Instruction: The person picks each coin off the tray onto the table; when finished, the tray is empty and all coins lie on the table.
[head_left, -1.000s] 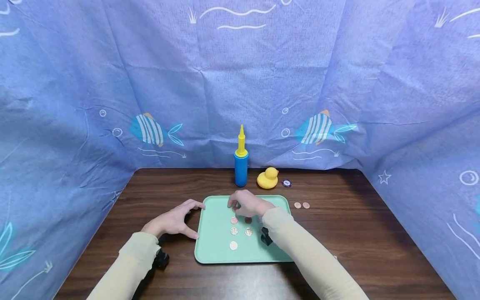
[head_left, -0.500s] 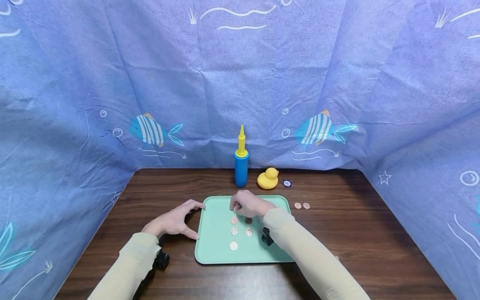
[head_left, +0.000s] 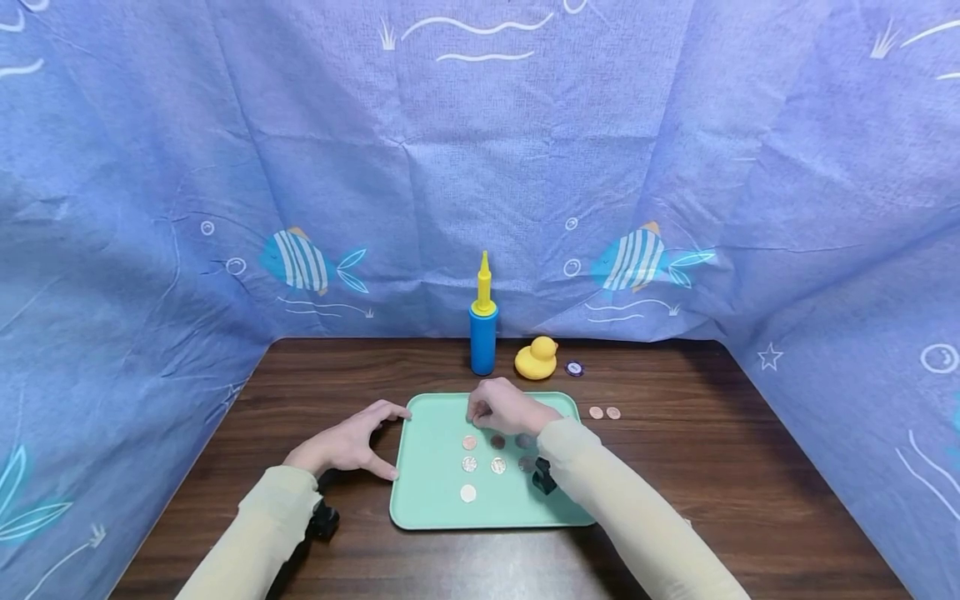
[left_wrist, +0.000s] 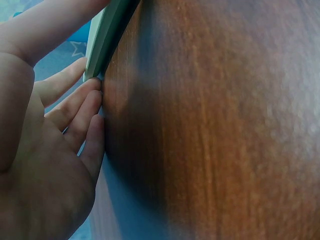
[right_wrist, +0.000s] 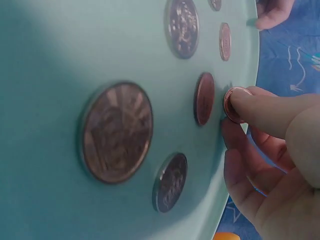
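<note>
Over the green tray (head_left: 423, 467), going by the head view, the right hand (head_left: 504, 406) has slid a bit toward three o'clock compared with half a second ago, so it's now near the tray's twelve, leaning toward one. That nudge shifted the wrist too, and two shaded coins (head_left: 525, 464) it was covering now peek out around two and three o'clock. Left hand (head_left: 345, 444) hasn't really budged: thumb and fingers spread wide apart at the nine o'clock edge. Two loose coins (head_left: 604, 412) sit outside the tray at two o'clock, on the table (head_left: 750, 467).

Left wrist view: pretty dull tbh. Left fingers are mostly straight, tips at the tray's edge up around eleven o'clock. Looks like steadying to me, not lifting.

Right wrist view is the good one. Thumb and fingertips are clamped on a copper-coloured coin (right_wrist: 231, 106), close to the tray's surface; can't tell if it's actually touching. A dark copper coin (right_wrist: 205, 99) lies flat at its nine o'clock, a silvery coin (right_wrist: 171, 182) at seven.

So what does the shift mean? My read: the pinched coin got carried sideways a little and its spot isn't settled, since it isn't let go yet.
</note>
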